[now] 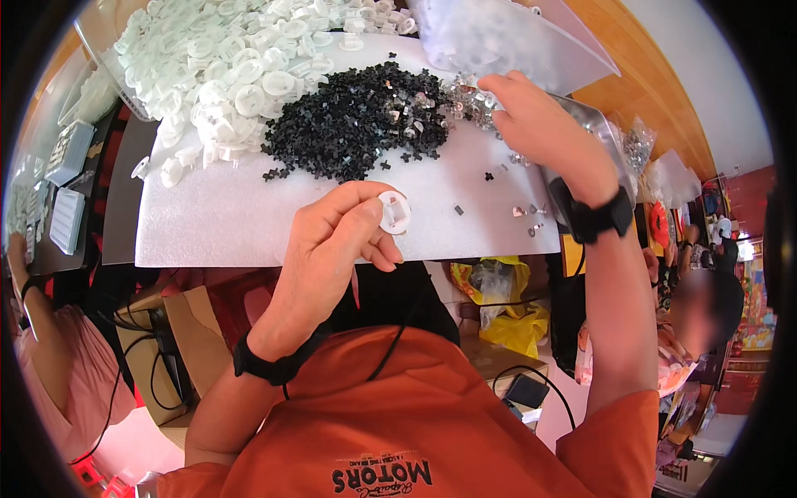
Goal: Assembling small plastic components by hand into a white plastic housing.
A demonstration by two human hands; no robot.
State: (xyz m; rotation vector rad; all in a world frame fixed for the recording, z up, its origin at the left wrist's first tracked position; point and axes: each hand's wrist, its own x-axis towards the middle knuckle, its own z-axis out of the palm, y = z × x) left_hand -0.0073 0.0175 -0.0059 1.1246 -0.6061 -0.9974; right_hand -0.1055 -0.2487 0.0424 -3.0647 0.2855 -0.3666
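Note:
Between the thumb and fingers of my left hand is a round white plastic part with a squarish hole in its middle. This hand is above the front edge of the white foam sheet. My right hand reaches over a pile of small shiny metal pieces at the back right, its fingers bent and close together. Whether a piece is between its fingertips I cannot make out. Left of the metal pieces lies a heap of small black cross-shaped parts, with some metal pieces scattered on it.
White plastic parts form a big heap at the back left. A clear plastic bin stands at the back, a metal tray at the right. Loose metal bits lie near the front right corner. Other people work at both sides.

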